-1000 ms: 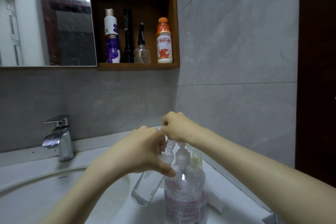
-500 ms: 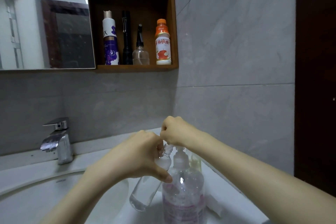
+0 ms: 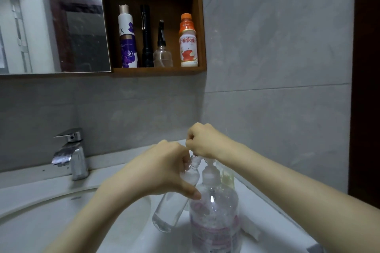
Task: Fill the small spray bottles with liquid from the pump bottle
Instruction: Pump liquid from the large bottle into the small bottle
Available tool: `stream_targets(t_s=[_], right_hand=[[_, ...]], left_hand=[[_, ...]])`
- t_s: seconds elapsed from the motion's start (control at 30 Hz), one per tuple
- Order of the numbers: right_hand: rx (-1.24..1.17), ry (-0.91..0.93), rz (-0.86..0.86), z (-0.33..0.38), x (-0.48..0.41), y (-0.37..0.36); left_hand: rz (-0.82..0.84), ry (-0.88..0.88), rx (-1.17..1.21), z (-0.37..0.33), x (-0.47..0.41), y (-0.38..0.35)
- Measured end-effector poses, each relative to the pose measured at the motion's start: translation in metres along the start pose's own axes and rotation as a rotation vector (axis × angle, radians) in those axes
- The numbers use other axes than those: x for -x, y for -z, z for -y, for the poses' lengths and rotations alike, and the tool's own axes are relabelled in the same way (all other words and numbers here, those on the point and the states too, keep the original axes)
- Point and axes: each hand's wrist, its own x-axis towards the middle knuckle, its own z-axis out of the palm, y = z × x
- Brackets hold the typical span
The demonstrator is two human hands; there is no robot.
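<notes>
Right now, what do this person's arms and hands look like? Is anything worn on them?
Nothing is worn. The left hand and right hand have no gloves, and no ring shows on the visible fingers. The left forearm and right forearm are uncovered as far as the picture reaches: no sleeve, watch or bracelet in sight.

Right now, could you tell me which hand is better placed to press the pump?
The right hand: it rests atop the pump bottle, while the left hand grips the tilted small spray bottle.

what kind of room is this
Most likely a home bathroom: a white basin with a chrome tap, a mirror on the wall above, and a wooden shelf holding bottles.
</notes>
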Motion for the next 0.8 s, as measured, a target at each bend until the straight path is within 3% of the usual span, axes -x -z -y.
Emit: stream_targets(t_s=[0.23,0.53,0.8], right_hand=[[0.052,-0.029,0.04,-0.006,0.001,-0.008],[0.145,0.042,-0.057,0.003,0.01,0.008],[0.14,0.041,-0.039,0.008,0.012,0.007]], left_hand=[[0.022,-0.015,-0.019,-0.002,0.001,-0.004],[0.011,-0.015,0.028,-0.005,0.002,-0.001],[0.003,-0.011,0.012,-0.001,0.001,0.001]])
